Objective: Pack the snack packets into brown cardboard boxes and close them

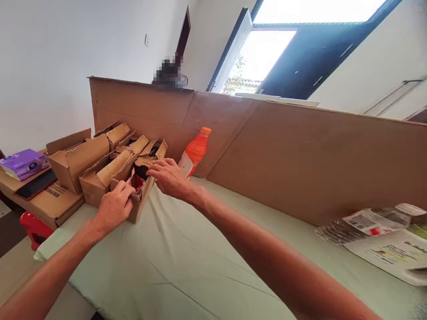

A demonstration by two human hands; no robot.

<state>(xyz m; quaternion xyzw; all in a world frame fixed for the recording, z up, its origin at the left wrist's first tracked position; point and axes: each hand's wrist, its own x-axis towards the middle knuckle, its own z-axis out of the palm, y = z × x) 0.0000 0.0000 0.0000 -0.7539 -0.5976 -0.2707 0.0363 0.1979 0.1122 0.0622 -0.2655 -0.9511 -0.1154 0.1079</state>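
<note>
Several small open cardboard boxes (100, 175) stand in a row at the table's far left. My left hand (115, 206) is closed on the front edge of the nearest small box (140, 202), fingers curled over a flap by something red inside. My right hand (168, 178) rests on the same box's top right side, fingers bent over its open top, where a dark object shows. What lies deeper inside is hidden.
An orange drink bottle (195, 153) stands just right of the boxes against a tall cardboard wall (283, 151). Printed packets (376, 235) lie at the right on the pale green tablecloth (187, 262). A purple pack (23, 163) and a phone (35, 184) sit on a larger carton at left.
</note>
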